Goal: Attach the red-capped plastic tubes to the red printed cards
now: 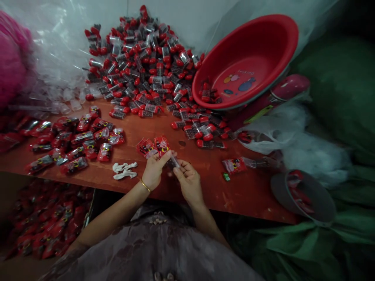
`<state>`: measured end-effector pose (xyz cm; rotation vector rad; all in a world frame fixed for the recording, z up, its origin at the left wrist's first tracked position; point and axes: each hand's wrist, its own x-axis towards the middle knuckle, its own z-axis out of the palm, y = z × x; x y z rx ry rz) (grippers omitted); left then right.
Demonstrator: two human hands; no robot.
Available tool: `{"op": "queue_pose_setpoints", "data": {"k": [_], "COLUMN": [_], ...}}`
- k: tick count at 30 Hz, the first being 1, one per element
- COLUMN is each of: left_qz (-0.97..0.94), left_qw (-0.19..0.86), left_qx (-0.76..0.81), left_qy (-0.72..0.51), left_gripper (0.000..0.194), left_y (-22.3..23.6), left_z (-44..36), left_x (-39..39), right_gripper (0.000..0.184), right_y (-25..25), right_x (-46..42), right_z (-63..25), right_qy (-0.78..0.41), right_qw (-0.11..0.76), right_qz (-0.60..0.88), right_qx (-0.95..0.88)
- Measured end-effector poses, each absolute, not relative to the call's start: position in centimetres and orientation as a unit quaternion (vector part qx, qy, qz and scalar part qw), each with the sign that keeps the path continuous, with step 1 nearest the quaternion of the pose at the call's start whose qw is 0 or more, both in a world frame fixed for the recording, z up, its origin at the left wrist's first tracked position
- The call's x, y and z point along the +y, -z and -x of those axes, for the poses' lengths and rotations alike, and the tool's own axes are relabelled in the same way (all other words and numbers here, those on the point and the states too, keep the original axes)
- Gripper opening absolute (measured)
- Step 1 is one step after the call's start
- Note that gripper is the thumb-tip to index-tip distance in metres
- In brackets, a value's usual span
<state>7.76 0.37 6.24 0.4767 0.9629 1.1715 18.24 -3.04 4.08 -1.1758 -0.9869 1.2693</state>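
In the head view both hands meet over the near part of the table. A transparent tube with dark contents (172, 162) is between them. My left hand (152, 171), with a gold bracelet at its wrist, is closed around the tube's far end. My right hand (190, 180) grips the near end between thumb and fingers. A red printed wrapper (161, 143) rises just behind the left fingertips; whether they touch it I cannot tell. Beside it lies another red wrapper (145, 147). Left of my left hand are tangled white gloves or strips (124, 170).
A heap of red-capped tubes (146, 66) covers the back of the brown table (213, 183). Filled red packets (84, 140) lie left. A red basin (249, 62) leans at back right, and a grey bowl (303, 197) sits at the right edge. More packets (52, 218) lie below left.
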Motion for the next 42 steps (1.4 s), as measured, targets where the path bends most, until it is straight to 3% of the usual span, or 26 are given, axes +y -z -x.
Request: {"op": "queue_pose_setpoints", "data": {"k": [4,18,26,31,36,39,42], "left_qz": [-0.212,-0.251,-0.192,-0.207,-0.203,-0.254,-0.288], "left_qw": [0.720,0.718,0.794,0.760,0.585,0.519,0.512], "left_qx": [0.401,0.386,0.360,0.434,0.505,0.531,0.562], "left_qy": [-0.524,-0.522,-0.450,-0.437,-0.601,-0.619,-0.582], "left_gripper": [0.047,0.036,0.038,0.036,0.036,0.057,0.054], "left_y": [-6.4,-5.5,-5.0,-5.9,-7.2,-7.6,-7.6], "left_z": [-8.2,-7.5,-5.8,-0.7,9.0,12.8,12.4], "left_x": [-0.5,-0.8,-1.4,0.8,5.8,7.5,6.5], "right_gripper": [0.022,0.021,0.032,0.029,0.051,0.058,0.056], "right_y": [-4.2,-4.6,-2.5,-3.1,-2.4,-0.7,0.5], "right_x": [-3.5,-2.7,-0.9,2.2,6.6,7.7,7.1], "right_z": [-18.3,-17.9,-16.5,-17.5,-24.3,-27.0,-26.2], "right_qy": [-0.512,-0.513,-0.332,-0.108,0.072,0.059,0.036], "right_qw": [0.546,0.531,0.539,0.420,0.242,0.161,0.131], "right_qz": [0.510,0.517,0.559,0.569,0.741,0.781,0.757], "right_qx": [-0.423,-0.433,-0.536,-0.699,-0.622,-0.600,-0.640]}}
